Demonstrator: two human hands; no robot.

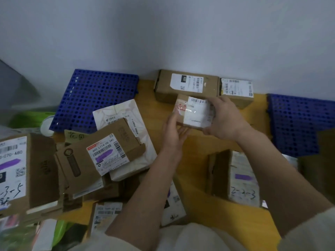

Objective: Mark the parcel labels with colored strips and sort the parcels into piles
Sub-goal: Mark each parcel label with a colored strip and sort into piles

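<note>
Parcel (194, 113), a small taped carton, was up in both your hands above the yellow floor (201, 142), just in front of the two cartons by the wall (186, 84). Your right hand (224, 120) gripped its right end, fingers curled over the top edge and thumb below; your left hand (172, 131) sat at the lower left corner with fingers mostly straight, propping it more than clamping. You held it label-up and tilted toward your face, probably to read the white label (197, 109) before marking or sorting. Long axis ran left to right across the view, barcode edge away from you. No colored strip showed on that label, though glare off the tape hid part of it. Marked parcels lay in groups: the angled carton with a purple strip (103, 154) on the left heap, another purple-marked box (243, 178) under your right forearm, so the wall pair looked like a separate pile. Blue perforated mats (94, 98) flanked the area.
</note>
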